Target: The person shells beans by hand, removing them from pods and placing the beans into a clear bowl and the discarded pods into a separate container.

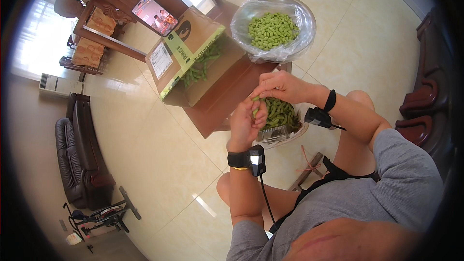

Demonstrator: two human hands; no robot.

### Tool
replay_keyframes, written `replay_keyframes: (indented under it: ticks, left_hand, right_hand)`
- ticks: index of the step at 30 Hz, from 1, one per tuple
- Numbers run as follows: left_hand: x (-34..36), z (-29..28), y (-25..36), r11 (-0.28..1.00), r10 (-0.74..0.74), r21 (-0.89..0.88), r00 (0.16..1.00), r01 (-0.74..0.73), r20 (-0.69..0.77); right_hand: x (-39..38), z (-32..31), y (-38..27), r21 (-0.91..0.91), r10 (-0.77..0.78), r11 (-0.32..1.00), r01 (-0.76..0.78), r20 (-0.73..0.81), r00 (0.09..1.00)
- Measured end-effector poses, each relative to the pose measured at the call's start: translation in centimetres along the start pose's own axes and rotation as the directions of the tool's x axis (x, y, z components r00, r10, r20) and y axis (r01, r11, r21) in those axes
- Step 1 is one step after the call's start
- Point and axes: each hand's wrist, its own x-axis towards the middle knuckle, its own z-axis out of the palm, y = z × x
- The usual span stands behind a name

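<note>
My left hand (248, 120) is closed around green edamame pods (255, 112), its fingers curled toward the palm. Fingertips of my right hand (282, 87) pinch at the same spot, meeting the left thumb at a pod's end. Just beneath both hands sits a pale, bag-lined bin (304, 126) of unshelled edamame pods (282, 114), partly covered by my hands. Beyond them a metal bowl (312, 19) lined with clear plastic holds a heap of shelled green beans (273, 31).
An open cardboard box (188, 43) with more pods (198, 69) inside rests on a brown wooden stool or table (212, 111). A lit phone (155, 15) leans on the box. Dark leather sofas (79, 150) stand left and right; an exercise machine (107, 216) is at lower left.
</note>
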Motion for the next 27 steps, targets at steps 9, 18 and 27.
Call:
replay_keyframes:
  ticks: [9, 18, 27]
  left_hand:
    - [0.4, -0.2, -0.1, 0.991, 0.037, 0.129, 0.998, -0.042, 0.042]
    - [0.6, -0.8, -0.6, 0.984, 0.125, 0.131, 0.991, -0.119, -0.039]
    - [0.9, 0.5, -0.8, 0.874, 0.273, 0.46, 0.941, -0.156, -0.2]
  right_hand:
    - [-0.3, 0.0, 0.2, -0.044, -0.016, 0.999, 0.016, 0.001, 1.0]
    - [-0.7, 1.3, 0.1, -0.021, 0.058, 0.998, -0.06, -0.077, 0.995]
    - [-1.6, 3.0, 0.4, 0.081, 0.202, 0.978, -0.192, -0.155, 0.967]
